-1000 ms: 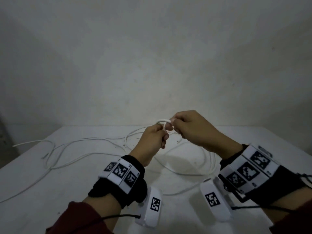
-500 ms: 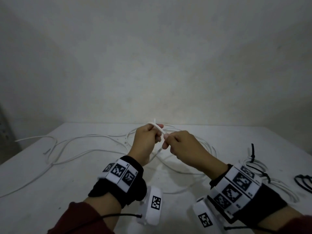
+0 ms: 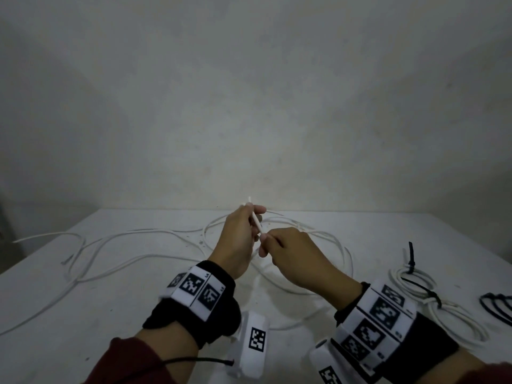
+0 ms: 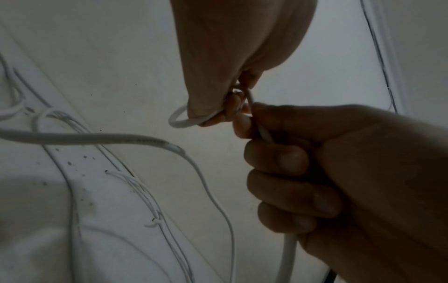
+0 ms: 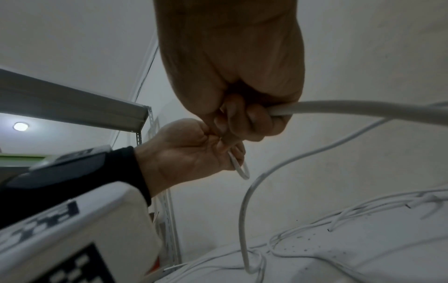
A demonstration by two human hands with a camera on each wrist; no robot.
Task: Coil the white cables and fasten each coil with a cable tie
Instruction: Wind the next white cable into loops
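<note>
Above the middle of the white table [image 3: 110,300] both hands hold one white cable [image 3: 256,221]. My left hand [image 3: 254,217] pinches it near its end, and the short tip sticks up past the fingers. Just below and nearer me, my right hand [image 3: 265,240] grips the same cable in a fist. In the left wrist view a small bend of cable [image 4: 180,122] curls out under the left hand [image 4: 232,107], with the right hand [image 4: 278,160] closed below it. In the right wrist view the cable [image 5: 363,109] leaves the right hand [image 5: 242,122] to the right.
The rest of the loose cable [image 3: 133,234] sprawls in wide loops over the left and middle of the table. At the right lie two coiled cables [image 3: 415,281] [image 3: 457,320] bound with black ties. Spare black ties [image 3: 496,303] lie at the far right edge.
My right hand has dropped from level with the left to below and nearer me, drawing the arched cable into a straight slant. The cable tip now points up.
</note>
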